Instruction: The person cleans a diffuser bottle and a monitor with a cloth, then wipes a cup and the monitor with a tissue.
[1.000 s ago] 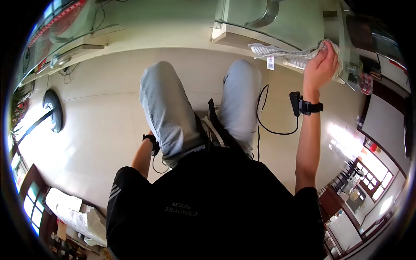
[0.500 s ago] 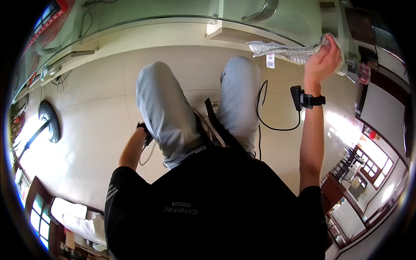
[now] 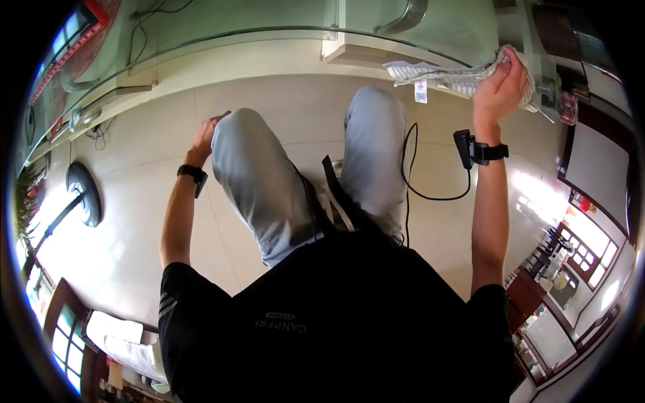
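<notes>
My right hand is closed on a white cloth with grey stripes at the right end of the glass tabletop. The cloth stretches leftward from my fingers along the glass edge. A white label hangs from its lower side. My left hand is beside my left knee, below the table edge, and holds nothing that I can see. Its fingers reach out toward the knee, which partly covers them.
A black cable runs from the device on my right wrist toward my lap. At the left stands a round black base with a pole. A drawer unit sits under the glass. Dark cables show through it.
My left hand has come up from beside my left thigh to the knee, near the table. My right hand and the cloth have barely moved.
</notes>
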Motion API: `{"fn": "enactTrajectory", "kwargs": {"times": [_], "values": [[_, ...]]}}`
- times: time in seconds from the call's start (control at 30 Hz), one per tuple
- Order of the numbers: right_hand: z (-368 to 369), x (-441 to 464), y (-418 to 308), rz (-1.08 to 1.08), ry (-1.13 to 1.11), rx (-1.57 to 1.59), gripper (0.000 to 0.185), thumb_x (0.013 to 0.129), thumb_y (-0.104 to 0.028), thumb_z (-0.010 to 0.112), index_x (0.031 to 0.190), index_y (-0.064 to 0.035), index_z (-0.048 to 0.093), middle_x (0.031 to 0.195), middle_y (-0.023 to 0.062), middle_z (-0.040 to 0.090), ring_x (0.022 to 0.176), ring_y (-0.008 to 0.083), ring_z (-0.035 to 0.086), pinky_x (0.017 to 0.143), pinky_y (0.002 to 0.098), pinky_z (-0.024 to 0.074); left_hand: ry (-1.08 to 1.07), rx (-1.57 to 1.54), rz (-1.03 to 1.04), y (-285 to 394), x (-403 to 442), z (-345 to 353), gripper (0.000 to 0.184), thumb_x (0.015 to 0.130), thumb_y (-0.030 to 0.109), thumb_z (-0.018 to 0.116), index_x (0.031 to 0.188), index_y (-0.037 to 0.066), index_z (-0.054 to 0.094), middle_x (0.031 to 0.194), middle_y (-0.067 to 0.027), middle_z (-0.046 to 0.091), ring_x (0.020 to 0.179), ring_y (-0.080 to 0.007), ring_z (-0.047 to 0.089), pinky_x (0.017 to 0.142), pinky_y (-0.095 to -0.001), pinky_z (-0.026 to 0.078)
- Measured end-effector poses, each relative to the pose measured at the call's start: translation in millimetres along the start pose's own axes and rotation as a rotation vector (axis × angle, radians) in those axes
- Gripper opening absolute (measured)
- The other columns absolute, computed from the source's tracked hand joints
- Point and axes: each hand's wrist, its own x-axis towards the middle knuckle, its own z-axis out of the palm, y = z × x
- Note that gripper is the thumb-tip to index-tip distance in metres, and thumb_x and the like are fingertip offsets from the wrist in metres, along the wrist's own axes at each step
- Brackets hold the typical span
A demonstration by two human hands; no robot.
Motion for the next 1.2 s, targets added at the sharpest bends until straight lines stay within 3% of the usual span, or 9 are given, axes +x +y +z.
{"fn": "enactTrajectory", "kwargs": {"times": [0.17, 0.37, 0.5, 0.63, 0.7, 0.87, 0.97, 1.1, 1.2], "values": [[2, 0, 0, -0.007, -0.004, 0.014, 0.026, 0.091, -0.013, 0.047, 0.109, -0.0114, 0.066, 0.105, 0.009, 0.066, 0.099, 0.0329, 0.057, 0.089, 0.0409, 0.0425, 0.03, 0.14, 0.007, 26, 46, -29, 0.012, 0.095, 0.017, 0.056, 0.098, 0.005, 0.058, 0.075, -0.0151, 0.063, 0.066, -0.0299, 0.062, 0.058, -0.0369, 0.047], [0, -2, 10, -0.013, -0.024, 0.011, 0.026, 0.091, -0.014, 0.047, 0.111, -0.011, 0.064, 0.106, 0.0099, 0.064, 0.097, 0.0346, 0.056, 0.089, 0.0426, 0.0429, 0.15, -0.206, 0.06, 90, 31, -86, 0.009, 0.095, 0.01, 0.059, 0.098, 0.001, 0.058, 0.065, -0.0068, 0.053, 0.057, -0.0142, 0.049, 0.055, -0.0285, 0.041], [-3, 1, -4, 0.037, -0.014, 0.055, 0.027, 0.091, -0.01, 0.046, 0.112, -0.0081, 0.062, 0.113, 0.0106, 0.064, 0.104, 0.0346, 0.056, 0.094, 0.0436, 0.0415, -0.045, -0.123, -0.055, 115, -37, -124, 0.008, 0.092, 0.004, 0.06, 0.086, -0.001, 0.058, 0.068, -0.0042, 0.054, 0.058, -0.0112, 0.05, 0.054, -0.0266, 0.041], [2, 0, -4, 0.045, 0.015, 0.142, 0.028, 0.091, -0.008, 0.046, 0.114, -0.0036, 0.06, 0.123, 0.0126, 0.061, 0.116, 0.0348, 0.054, 0.1, 0.0455, 0.039, -0.258, -0.246, -0.537, 52, -143, -139, 0.01, 0.09, 0.008, 0.064, 0.083, 0.002, 0.059, 0.069, -0.0028, 0.058, 0.056, -0.0086, 0.053, 0.051, -0.0265, 0.044], [2, 0, -7, 0.077, 0.008, 0.13, 0.029, 0.091, -0.008, 0.046, 0.116, -0.0034, 0.06, 0.125, 0.0135, 0.061, 0.118, 0.0351, 0.053, 0.101, 0.0466, 0.0386, -0.317, 0.069, -0.76, 32, -187, -138, 0.013, 0.082, 0.013, 0.072, 0.082, 0.002, 0.065, 0.058, -0.0054, 0.061, 0.051, -0.0141, 0.059, 0.052, -0.0296, 0.047], [-5, 3, -12, 0.11, -0.011, 0.113, 0.029, 0.091, -0.008, 0.048, 0.117, -0.0042, 0.06, 0.128, 0.0143, 0.059, 0.12, 0.0357, 0.053, 0.1, 0.0465, 0.0394, -0.719, 0.348, -0.978, 13, -229, -127, 0.037, 0.083, 0.019, 0.068, 0.116, 0.003, 0.062, 0.103, -0.0146, 0.069, 0.081, -0.0246, 0.07, 0.073, -0.039, 0.055], [-7, 4, -10, 0.091, -0.021, 0.127, 0.03, 0.091, -0.007, 0.048, 0.119, -0.0048, 0.059, 0.128, 0.0144, 0.059, 0.12, 0.0359, 0.053, 0.1, 0.0453, 0.0398, -0.343, 0.766, -0.387, 38, -182, -117, 0.037, 0.083, 0.016, 0.065, 0.118, 0.003, 0.059, 0.101, -0.0162, 0.068, 0.09, -0.0305, 0.067, 0.078, -0.0416, 0.053], [-15, 6, -2, 0.068, -0.103, 0.16, 0.03, 0.091, -0.009, 0.05, 0.121, -0.0033, 0.057, 0.13, 0.0159, 0.056, 0.123, 0.0362, 0.05, 0.1, 0.0473, 0.0397, -0.215, 0.648, -0.127, 221, -33, -105, 0.035, 0.086, 0.021, 0.062, 0.117, 0.005, 0.057, 0.104, -0.0164, 0.065, 0.096, -0.036, 0.061, 0.085, -0.0447, 0.048], [-31, 12, -6, 0.163, -0.133, 0.36, 0.032, 0.094, -0.014, 0.051, 0.124, -0.0041, 0.055, 0.133, 0.0179, 0.054, 0.126, 0.0363, 0.047, 0.103, 0.0491, 0.0372, 0.007, 0.579, 0.35, 301, 33, -59, 0.043, 0.088, 0.022, 0.06, 0.128, 0.006, 0.054, 0.117, -0.0135, 0.062, 0.11, -0.0285, 0.059, 0.097, -0.0405, 0.046]]}}
